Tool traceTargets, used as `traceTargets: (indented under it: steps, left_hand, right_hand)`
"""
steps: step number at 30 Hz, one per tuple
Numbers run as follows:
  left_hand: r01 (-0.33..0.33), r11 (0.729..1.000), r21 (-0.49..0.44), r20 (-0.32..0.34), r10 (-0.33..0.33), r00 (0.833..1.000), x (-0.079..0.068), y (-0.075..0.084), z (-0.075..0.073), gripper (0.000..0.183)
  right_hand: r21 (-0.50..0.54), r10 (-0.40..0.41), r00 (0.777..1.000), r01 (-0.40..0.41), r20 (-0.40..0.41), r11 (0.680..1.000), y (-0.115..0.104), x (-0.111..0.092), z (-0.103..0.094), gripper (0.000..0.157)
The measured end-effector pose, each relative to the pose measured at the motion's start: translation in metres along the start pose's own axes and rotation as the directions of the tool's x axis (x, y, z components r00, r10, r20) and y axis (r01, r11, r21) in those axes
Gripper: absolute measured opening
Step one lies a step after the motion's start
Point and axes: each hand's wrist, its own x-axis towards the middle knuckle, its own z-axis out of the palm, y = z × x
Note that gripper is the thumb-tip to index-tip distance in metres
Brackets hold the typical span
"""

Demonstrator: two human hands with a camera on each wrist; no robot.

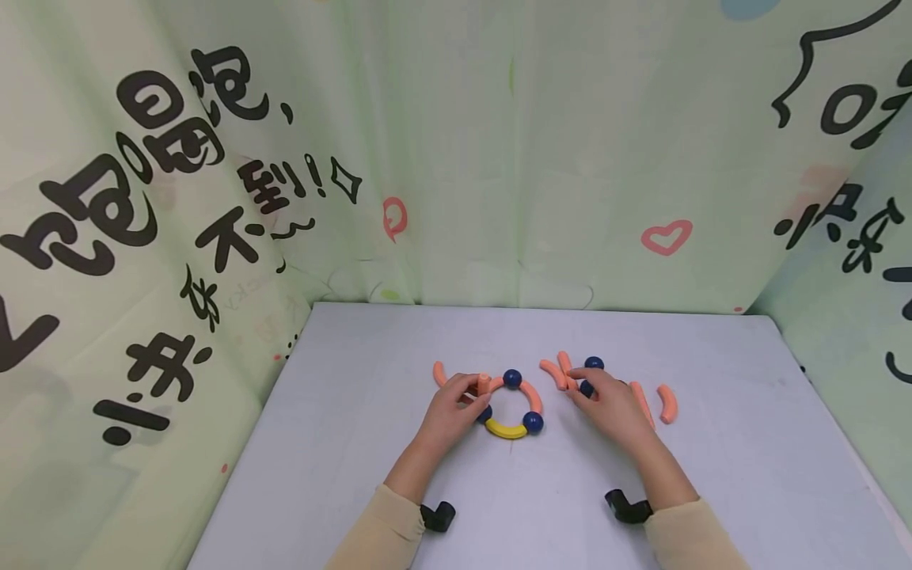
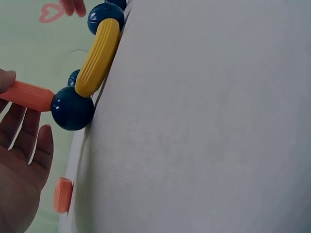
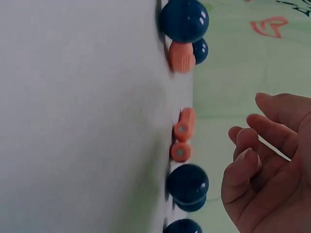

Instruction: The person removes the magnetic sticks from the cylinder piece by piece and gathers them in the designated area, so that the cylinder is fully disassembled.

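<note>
My left hand (image 1: pixel 450 410) pinches an orange-pink magnetic rod (image 2: pixel 31 96) between thumb and fingers. The rod's far end touches a dark blue ball (image 2: pixel 73 108), one corner of a ring on the table. That ring joins blue balls (image 1: pixel 533 422) with a yellow curved rod (image 1: pixel 506 431) and orange-pink curved rods (image 1: pixel 531 397). My right hand (image 1: pixel 611 405) is over the loose pieces to the right, its fingers loosely bent and holding nothing in the right wrist view. Near its fingertips lie loose orange-pink rods (image 1: pixel 552 372) and blue balls (image 1: pixel 594 363), partly covered by the hand in the head view.
One orange-pink rod (image 1: pixel 438 373) lies beyond the left hand. Right of the right hand are a straight rod (image 1: pixel 640 401) and a short curved rod (image 1: pixel 667 404). The white table (image 1: pixel 748 443) meets printed curtains (image 1: pixel 456 158) at its back and sides.
</note>
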Motion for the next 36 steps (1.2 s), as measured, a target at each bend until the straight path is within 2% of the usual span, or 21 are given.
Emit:
traceTargets:
  steps: [3, 9, 16, 23, 29, 36]
  left_hand:
    - [0.011, 1.000, 0.002, 0.001, -0.011, 1.000, 0.000, 0.000, 0.000, 0.031]
    - [0.013, 1.000, 0.011, 0.015, -0.014, 1.000, 0.000, -0.002, 0.000, 0.033]
    - [0.022, 0.998, 0.055, 0.060, -0.026, 0.998, 0.001, -0.005, -0.003, 0.032]
    - [0.012, 0.995, 0.099, 0.088, -0.021, 0.996, 0.001, -0.008, -0.004, 0.030]
    - [-0.014, 0.991, 0.131, 0.096, 0.001, 0.995, 0.002, -0.009, -0.005, 0.028]
    - [0.012, 0.987, 0.163, 0.112, -0.031, 0.993, 0.002, -0.009, -0.004, 0.033]
  right_hand:
    - [0.031, -0.065, 0.997, 0.064, 0.043, 0.997, -0.014, -0.003, 0.007, 0.041]
    - [0.072, -0.136, 0.979, 0.126, 0.152, 0.989, -0.029, -0.007, 0.028, 0.038]
    - [0.106, -0.223, 0.948, 0.203, 0.229, 0.973, -0.030, -0.007, 0.046, 0.037]
    - [0.150, -0.302, 0.909, 0.269, 0.288, 0.951, -0.023, -0.006, 0.051, 0.030]
    - [0.148, -0.301, 0.910, 0.268, 0.285, 0.952, -0.022, -0.005, 0.052, 0.026]
    - [0.132, -0.315, 0.911, 0.289, 0.266, 0.948, -0.020, -0.004, 0.054, 0.023]
